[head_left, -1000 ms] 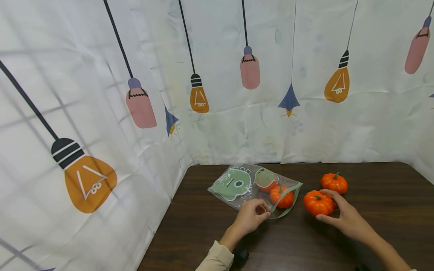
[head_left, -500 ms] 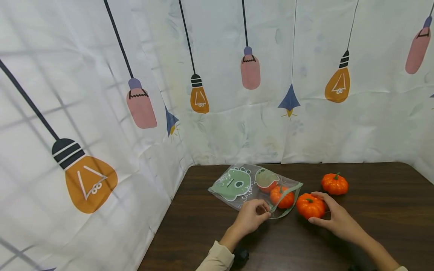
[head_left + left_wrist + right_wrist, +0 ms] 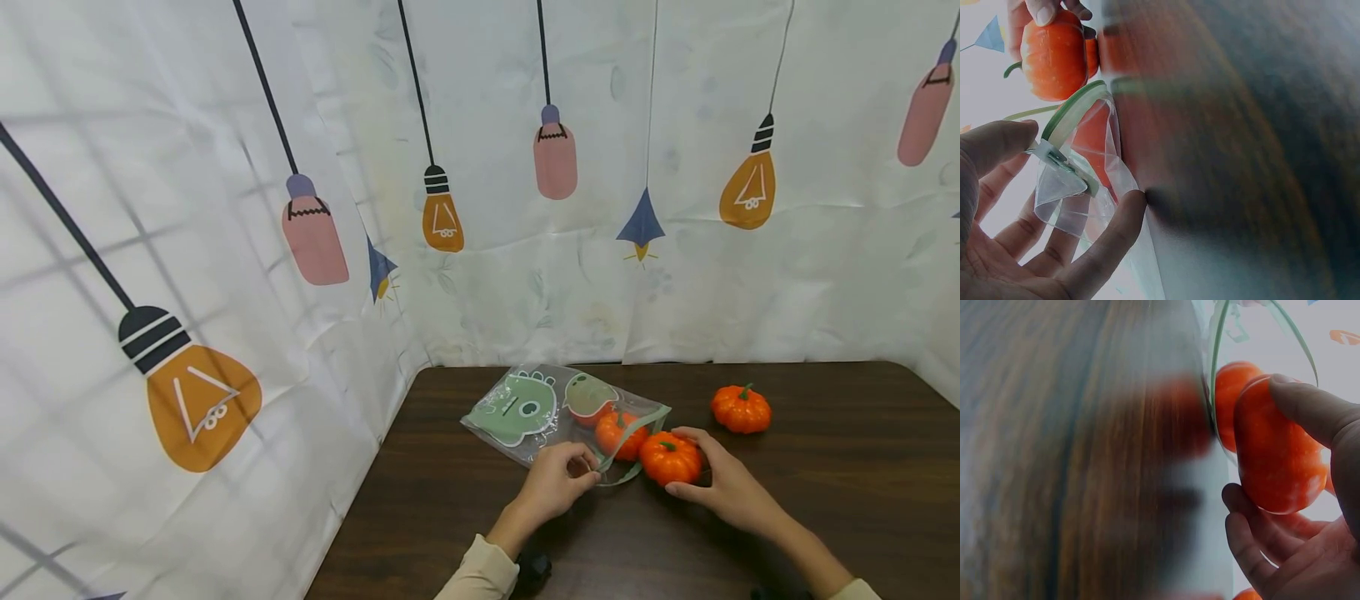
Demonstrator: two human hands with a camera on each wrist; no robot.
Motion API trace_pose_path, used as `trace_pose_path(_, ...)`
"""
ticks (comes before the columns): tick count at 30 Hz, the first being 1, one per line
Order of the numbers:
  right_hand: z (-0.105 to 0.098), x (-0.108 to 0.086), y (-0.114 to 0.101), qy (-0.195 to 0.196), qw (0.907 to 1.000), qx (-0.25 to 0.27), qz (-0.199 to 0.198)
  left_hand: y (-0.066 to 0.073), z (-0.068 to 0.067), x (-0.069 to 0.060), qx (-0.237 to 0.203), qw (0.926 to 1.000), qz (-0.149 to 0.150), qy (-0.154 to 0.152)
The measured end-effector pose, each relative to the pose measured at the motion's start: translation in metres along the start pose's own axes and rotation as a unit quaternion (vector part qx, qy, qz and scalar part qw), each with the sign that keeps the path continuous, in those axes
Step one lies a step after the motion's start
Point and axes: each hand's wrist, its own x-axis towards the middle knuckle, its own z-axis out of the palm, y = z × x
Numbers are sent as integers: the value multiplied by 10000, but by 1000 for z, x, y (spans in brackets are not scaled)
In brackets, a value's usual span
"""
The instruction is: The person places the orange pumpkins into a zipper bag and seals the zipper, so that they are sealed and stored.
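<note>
While the half-closed left hand (image 3: pixel 555 481) holds the green rim (image 3: pixel 1074 107) of one clear bag (image 3: pixel 562 429), two pumpkins (image 3: pixel 618 437) show inside; a third pumpkin (image 3: pixel 669 460) sits right beside that rim, clasped by the right hand (image 3: pixel 723 485), thumb and fingers parted to its width; a fourth pumpkin (image 3: pixel 741 410) stands apart. Bagging seems the step in hand, the next move easing the held one inside.

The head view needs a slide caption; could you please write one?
The left hand holds an open bag; the right hand grips a pumpkin at the bag's mouth.
</note>
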Motion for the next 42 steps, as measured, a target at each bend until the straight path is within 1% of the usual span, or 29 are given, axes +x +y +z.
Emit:
trace_pose_path(9, 8, 7, -4, 23, 10000, 68, 50, 0, 0, 0, 9, 10000, 27, 15)
trace_pose_path(16, 15, 13, -6, 6, 9995, 280, 170, 1, -1, -1, -29, 10000, 84, 34)
trace_pose_path(29, 24, 20, -11, 45, 9991, 247, 335, 1, -1, -1, -10, 9998, 169, 64)
trace_pose_path(35, 27, 24, -18, -37, 9979, 201, 623, 1, -1, 0, -25, 9998, 165, 55)
trace_pose_path(42, 32, 28, -22, -187, 9936, 206, 1097, 2, -1, -1, 38, 9998, 193, 77)
